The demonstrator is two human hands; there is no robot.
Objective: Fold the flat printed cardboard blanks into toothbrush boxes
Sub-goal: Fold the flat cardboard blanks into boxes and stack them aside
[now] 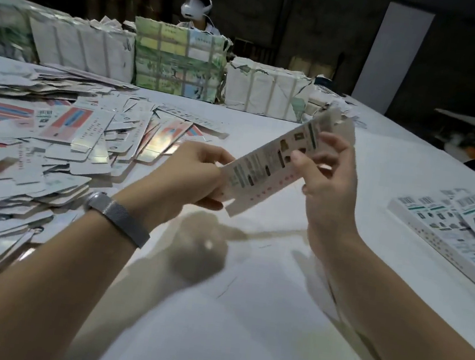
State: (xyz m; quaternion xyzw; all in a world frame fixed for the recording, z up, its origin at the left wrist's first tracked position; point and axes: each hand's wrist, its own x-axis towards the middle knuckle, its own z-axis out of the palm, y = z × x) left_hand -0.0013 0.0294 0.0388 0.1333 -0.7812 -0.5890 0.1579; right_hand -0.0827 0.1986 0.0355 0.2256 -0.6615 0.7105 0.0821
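blank (271,166) held in the air over the table (243,315) — between both hands | your left hand (198,172) pinches its near end, your right hand (325,172) grips its middle | light, thin card, likely creases easily — hold by the edges near the score lines
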